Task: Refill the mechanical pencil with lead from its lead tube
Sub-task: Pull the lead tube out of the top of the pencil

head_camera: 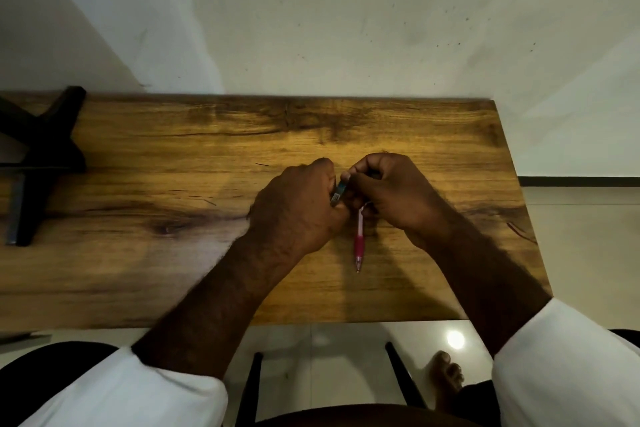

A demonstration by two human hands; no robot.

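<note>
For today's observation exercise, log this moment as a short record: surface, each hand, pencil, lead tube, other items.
surface: wooden table
left hand: closed around lead tube
right hand: fingers at the tube's top end
pencil: pink, held below right hand, tip toward the person
lead: not discernible
other: black stand at far left

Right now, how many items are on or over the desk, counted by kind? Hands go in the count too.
Mechanical pencil, pink: 1
Lead tube, held between the hands: 1
Hands: 2, left hand and right hand
Black stand at the desk's left end: 1
Total: 5
</note>
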